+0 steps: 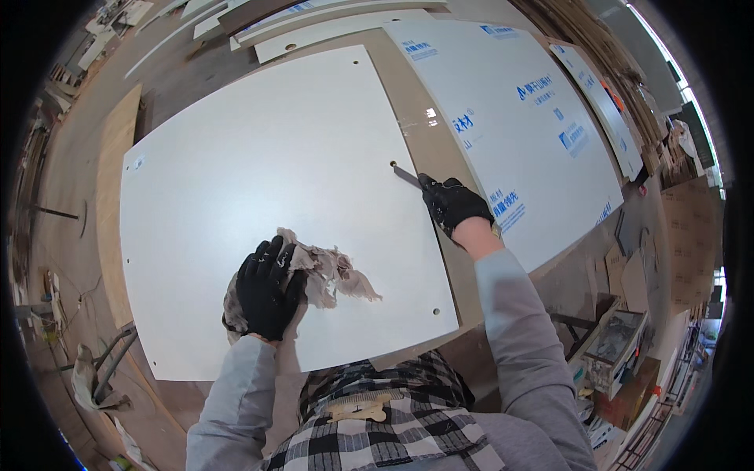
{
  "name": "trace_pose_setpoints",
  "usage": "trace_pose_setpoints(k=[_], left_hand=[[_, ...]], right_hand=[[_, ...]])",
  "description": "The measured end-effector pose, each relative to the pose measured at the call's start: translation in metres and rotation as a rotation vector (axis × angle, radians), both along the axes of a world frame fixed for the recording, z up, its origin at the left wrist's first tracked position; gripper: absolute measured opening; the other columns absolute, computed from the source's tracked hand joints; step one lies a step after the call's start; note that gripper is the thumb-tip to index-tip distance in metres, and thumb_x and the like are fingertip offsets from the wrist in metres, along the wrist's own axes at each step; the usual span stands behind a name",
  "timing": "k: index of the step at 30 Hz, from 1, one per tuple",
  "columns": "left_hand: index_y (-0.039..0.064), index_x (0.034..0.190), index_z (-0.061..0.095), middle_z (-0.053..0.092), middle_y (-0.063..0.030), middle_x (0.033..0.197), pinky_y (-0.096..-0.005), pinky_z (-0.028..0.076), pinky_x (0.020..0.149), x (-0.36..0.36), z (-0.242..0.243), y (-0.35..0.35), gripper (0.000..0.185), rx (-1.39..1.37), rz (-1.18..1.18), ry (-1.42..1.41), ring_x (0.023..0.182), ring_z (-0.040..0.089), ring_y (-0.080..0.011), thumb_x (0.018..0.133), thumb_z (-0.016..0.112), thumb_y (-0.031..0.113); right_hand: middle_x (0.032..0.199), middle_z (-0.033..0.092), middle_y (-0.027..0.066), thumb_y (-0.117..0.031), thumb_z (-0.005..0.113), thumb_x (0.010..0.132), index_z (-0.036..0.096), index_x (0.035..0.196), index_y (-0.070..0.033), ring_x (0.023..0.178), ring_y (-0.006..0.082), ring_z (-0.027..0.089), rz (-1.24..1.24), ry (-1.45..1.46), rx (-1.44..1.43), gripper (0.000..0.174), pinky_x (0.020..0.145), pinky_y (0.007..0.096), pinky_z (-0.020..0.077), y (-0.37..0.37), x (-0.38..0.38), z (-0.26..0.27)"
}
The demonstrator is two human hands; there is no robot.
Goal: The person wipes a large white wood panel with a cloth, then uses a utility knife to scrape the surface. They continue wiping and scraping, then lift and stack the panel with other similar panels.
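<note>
A white board [283,159] with small holes along its edges lies in front of me. My left hand [268,288], in a black glove, presses a crumpled greyish rag [339,274] against its lower middle. Part of the rag bunches under the palm, and a loose end spreads to the right. In another black glove, my right hand [455,203] grips a slim dark tool [407,176] at the board's right edge. The tool's tip meets a hole [393,164] there; its kind is unclear, since the glove covers the rest.
Right of the white board lies a panel [530,118] under printed film, with a narrower strip [601,112] beyond. Boards are stacked at the far side [330,29]. A wooden plank [115,212] runs along the left. A cluttered drawer unit [615,344] stands at lower right.
</note>
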State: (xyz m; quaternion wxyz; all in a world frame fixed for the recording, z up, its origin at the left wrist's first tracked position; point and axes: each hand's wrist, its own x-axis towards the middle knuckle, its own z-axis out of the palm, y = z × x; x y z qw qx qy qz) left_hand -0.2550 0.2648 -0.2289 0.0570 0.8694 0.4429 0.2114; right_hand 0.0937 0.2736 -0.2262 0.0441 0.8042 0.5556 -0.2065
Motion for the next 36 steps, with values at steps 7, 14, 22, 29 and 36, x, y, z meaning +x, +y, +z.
trace_pose_setpoints(k=[7,14,22,29,36], left_hand=[[0.008,0.114,0.059,0.056,-0.0141,0.121,-0.0463,0.041,0.090,0.001,0.006,0.002,0.040,-0.021,0.005,0.007,0.109,0.053,-0.0355,0.078,0.063,0.024],[0.009,0.118,0.058,0.055,-0.0127,0.124,-0.0476,0.040,0.093,-0.001,0.007,0.001,0.047,-0.115,0.048,0.006,0.113,0.050,-0.0353,0.074,0.064,0.025],[0.009,0.117,0.059,0.056,-0.0135,0.123,-0.0480,0.043,0.089,-0.003,0.011,0.007,0.052,-0.155,0.014,-0.003,0.109,0.053,-0.0369,0.068,0.069,0.023],[0.011,0.115,0.060,0.057,-0.0121,0.121,-0.0468,0.045,0.085,-0.001,0.009,0.011,0.051,-0.119,-0.027,-0.028,0.107,0.054,-0.0346,0.066,0.069,0.025],[0.012,0.115,0.060,0.056,-0.0123,0.123,-0.0484,0.044,0.086,-0.007,0.008,0.008,0.054,-0.131,0.002,0.004,0.109,0.054,-0.0348,0.064,0.069,0.028]], right_hand=[[0.110,0.057,0.0154,-0.038,0.037,0.094,0.053,0.119,-0.020,0.099,0.0336,0.057,0.022,-0.015,0.051,0.035,0.084,0.0419,0.0456,0.063,-0.001,0.019],[0.088,0.065,0.0163,-0.062,0.038,0.087,0.062,0.102,-0.008,0.083,0.0325,0.060,-0.138,0.074,0.129,0.061,0.076,0.0392,0.0446,0.141,0.007,0.013],[0.101,0.062,0.0146,-0.042,0.039,0.093,0.057,0.117,-0.025,0.092,0.0359,0.058,-0.021,-0.023,0.096,0.034,0.078,0.0420,0.0476,0.215,0.013,0.006],[0.090,0.061,0.0113,-0.045,0.039,0.093,0.061,0.103,-0.006,0.082,0.0242,0.056,-0.161,0.303,0.243,0.046,0.072,0.0334,0.0436,0.291,0.063,-0.052],[0.115,0.060,0.0095,-0.041,0.031,0.094,0.061,0.110,-0.016,0.105,0.0317,0.056,0.192,0.038,0.325,0.042,0.087,0.0388,0.0451,0.314,0.041,-0.029]])
